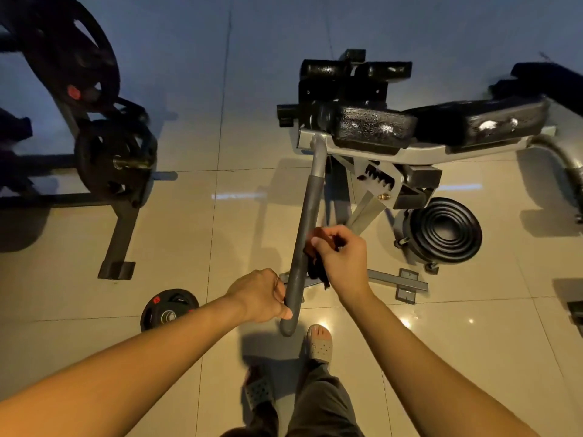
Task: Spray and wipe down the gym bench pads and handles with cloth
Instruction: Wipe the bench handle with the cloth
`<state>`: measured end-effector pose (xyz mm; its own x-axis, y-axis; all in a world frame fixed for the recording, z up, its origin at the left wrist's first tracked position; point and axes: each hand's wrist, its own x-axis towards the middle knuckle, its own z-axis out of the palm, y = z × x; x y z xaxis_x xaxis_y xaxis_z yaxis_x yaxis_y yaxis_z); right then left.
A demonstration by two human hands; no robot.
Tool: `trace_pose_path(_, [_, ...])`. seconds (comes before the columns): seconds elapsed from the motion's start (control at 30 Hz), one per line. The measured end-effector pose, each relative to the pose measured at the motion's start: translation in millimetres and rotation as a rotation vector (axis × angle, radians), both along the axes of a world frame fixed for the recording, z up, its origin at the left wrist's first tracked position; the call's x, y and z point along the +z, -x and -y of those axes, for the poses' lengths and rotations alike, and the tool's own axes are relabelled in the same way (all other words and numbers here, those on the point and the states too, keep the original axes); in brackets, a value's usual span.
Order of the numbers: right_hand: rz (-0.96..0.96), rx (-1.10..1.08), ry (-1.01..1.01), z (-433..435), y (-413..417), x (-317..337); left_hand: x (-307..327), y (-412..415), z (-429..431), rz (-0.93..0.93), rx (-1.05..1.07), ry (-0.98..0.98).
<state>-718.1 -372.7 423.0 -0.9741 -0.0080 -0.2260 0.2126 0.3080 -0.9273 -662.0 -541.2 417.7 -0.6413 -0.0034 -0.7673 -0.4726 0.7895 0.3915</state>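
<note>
The padded handle (302, 244) of the bench is gripped near its free end by the left hand (265, 296), apparently for steadiness, while a dark cloth (317, 266) is pinched against its side by the right hand (339, 255) for wiping.

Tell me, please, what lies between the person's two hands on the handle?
In the head view, only a short bare stretch of the grey handle grip separates the left hand from the right hand holding the dark cloth.
</note>
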Motion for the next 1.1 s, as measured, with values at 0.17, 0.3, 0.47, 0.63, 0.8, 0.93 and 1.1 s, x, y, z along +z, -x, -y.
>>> trace_pose_path(0.17, [-0.163, -0.109, -0.074, 19.0, 86.9, 23.5, 3.3, -0.4, -0.1, 0.019, 0.017, -0.017])
trace_pose_path(0.3, [-0.23, -0.072, -0.189, 22.7, 54.2, 13.1, -1.4, 0.2, 3.2, 0.03, 0.015, -0.02])
trace_pose_path(0.47, [-0.271, 0.182, -0.312, 2.2, -26.2, 1.4, -2.3, -2.3, 0.9, 0.017, 0.007, -0.042])
trace_pose_path(0.63, [-0.394, 0.068, -0.363, 18.1, 58.8, 16.8, -4.1, -5.3, 2.1, 0.014, 0.041, -0.072])
trace_pose_path(0.8, [-0.408, 0.059, -0.452, 25.3, 57.4, 12.7, -6.1, -11.6, 5.2, -0.013, 0.07, -0.092])
trace_pose_path(0.93, [-0.403, 0.233, -0.4, 6.4, -35.2, -12.2, -10.7, -17.5, 6.3, -0.023, 0.11, -0.162])
trace_pose_path(1.1, [-0.379, 0.427, -0.458, -1.8, -80.1, -18.1, -15.1, -31.5, 4.8, -0.059, 0.164, -0.211])
